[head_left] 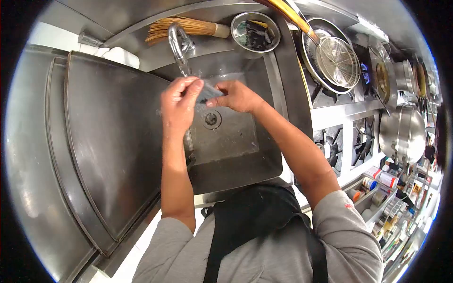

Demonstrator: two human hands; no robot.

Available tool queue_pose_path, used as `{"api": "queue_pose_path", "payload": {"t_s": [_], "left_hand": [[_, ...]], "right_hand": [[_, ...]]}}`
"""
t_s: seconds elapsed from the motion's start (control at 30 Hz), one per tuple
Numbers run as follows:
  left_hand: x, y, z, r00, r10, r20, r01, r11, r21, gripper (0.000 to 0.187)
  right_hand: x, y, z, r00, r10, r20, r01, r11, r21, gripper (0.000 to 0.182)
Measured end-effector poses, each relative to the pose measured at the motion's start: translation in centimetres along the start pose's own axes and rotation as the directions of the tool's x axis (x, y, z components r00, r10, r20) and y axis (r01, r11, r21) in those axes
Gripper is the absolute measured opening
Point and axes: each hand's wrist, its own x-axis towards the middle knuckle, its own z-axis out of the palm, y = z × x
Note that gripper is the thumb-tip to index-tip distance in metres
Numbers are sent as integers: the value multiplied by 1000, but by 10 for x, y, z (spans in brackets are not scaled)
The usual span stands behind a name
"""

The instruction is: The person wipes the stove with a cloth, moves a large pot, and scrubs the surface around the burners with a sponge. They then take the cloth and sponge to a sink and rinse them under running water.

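Water runs from the curved metal faucet [175, 45] onto my hands over the steel sink [226, 137]. Between them is a small, greyish, see-through item [207, 91], too blurred to name. My left hand [181, 99] pinches its left side, just under the faucet. My right hand [236, 96] holds its right side with thumb and fingers. Both hands are above the round drain [212, 120], which shows below them.
A bamboo brush [196, 27] lies behind the faucet. A metal bowl [255, 32] with dark scrubbing pads stands at the back corner. On the stove to the right are a pan and a wire strainer [337, 62]. A steel counter [111, 137] extends left.
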Motion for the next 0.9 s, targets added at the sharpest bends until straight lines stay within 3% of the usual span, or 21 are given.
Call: {"api": "queue_pose_path", "payload": {"t_s": [0.07,0.17,0.23,0.3,0.33,0.4,0.43,0.47,0.5,0.53,0.57,0.6,0.63,0.7,0.73,0.77,0.83,0.87,0.9], "left_hand": [[3,10,-10,998,47,-36,-49,997,-67,12],[2,44,-28,996,70,-52,-74,994,-82,10],[-1,66,-43,990,76,-115,-82,995,-50,8],[0,62,-58,950,126,-285,-202,946,-252,8],[2,55,-70,944,30,-328,-178,884,-432,11],[8,32,-83,923,-158,-350,-145,701,-698,22],[9,2,-76,867,-353,-352,-58,630,-775,31],[8,-45,-62,837,-501,-218,37,450,-893,34],[11,-79,-44,791,-611,-44,125,231,-965,37],[4,-80,-15,742,-669,37,258,234,-937,39],[-2,-82,14,685,-719,118,386,221,-896,41],[-6,-92,31,686,-705,182,434,195,-880,43],[-15,-103,36,761,-622,184,417,252,-873,44],[-36,-121,44,906,-409,108,283,398,-873,47],[-31,-177,45,966,-144,216,251,302,-920,47],[-27,-232,46,943,132,306,278,196,-940,47],[-14,-230,45,921,9,390,383,172,-908,48],[-7,-159,52,839,-388,381,477,189,-858,49],[-4,-120,56,626,-723,293,568,165,-807,50]], "right_hand": [[-7,21,-1,998,15,-61,-27,982,-187,35],[-23,39,-3,987,102,-125,-120,983,-141,34],[-35,31,-14,990,69,-121,-90,980,-179,34],[-45,36,-29,992,28,-120,-51,981,-189,34],[-48,36,-39,996,19,-90,-35,982,-187,33],[-42,17,-55,979,171,-111,-182,978,-99,33],[-42,6,-63,962,244,-120,-252,966,-53,33],[-36,-9,-54,976,142,-164,-117,981,157,32],[-15,16,-39,961,-265,-80,224,915,-335,31],[6,41,-25,780,-626,18,434,519,-737,33],[13,7,7,866,-497,57,402,623,-672,31],[20,-27,37,930,-355,95,335,714,-614,30],[16,-34,60,957,-286,56,269,794,-546,28],[-8,-28,85,940,-332,-71,241,800,-549,28],[-7,-22,82,944,-314,-100,202,792,-576,31],[-1,-22,77,957,-252,-146,116,790,-601,32],[24,-14,67,912,-298,-281,84,808,-584,35],[38,0,55,847,-381,-371,125,821,-557,36],[43,9,51,766,-450,-460,166,828,-535,38]]}}
